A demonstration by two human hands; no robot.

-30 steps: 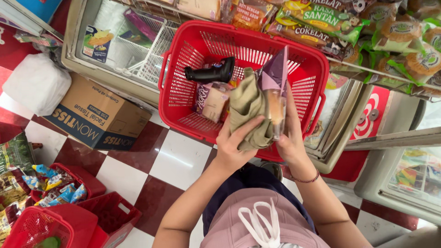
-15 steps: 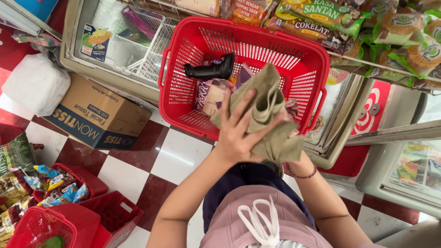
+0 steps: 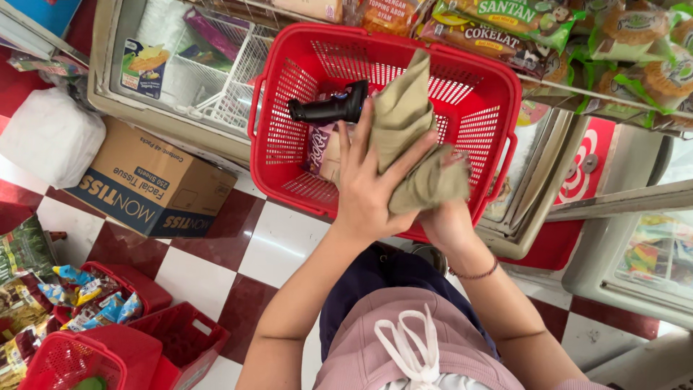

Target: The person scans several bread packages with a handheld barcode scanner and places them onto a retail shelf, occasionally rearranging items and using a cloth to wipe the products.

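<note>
Pressing flat with fingers spread, the left hand (image 3: 368,191) held an olive cloth bag (image 3: 415,144) over the red basket (image 3: 498,94), while the right hand (image 3: 447,220) gripped it from beneath.

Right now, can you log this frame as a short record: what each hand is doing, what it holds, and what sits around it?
left hand: pressed flat on the olive-green fabric bag, fingers spread
right hand: under the bag, gripping its lower end
bag position: over the red plastic shopping basket
basket contents: black handheld scanner, purple snack packet
basket support: rests on a chest freezer
floor: brown cardboard box, red and white tiles
</note>
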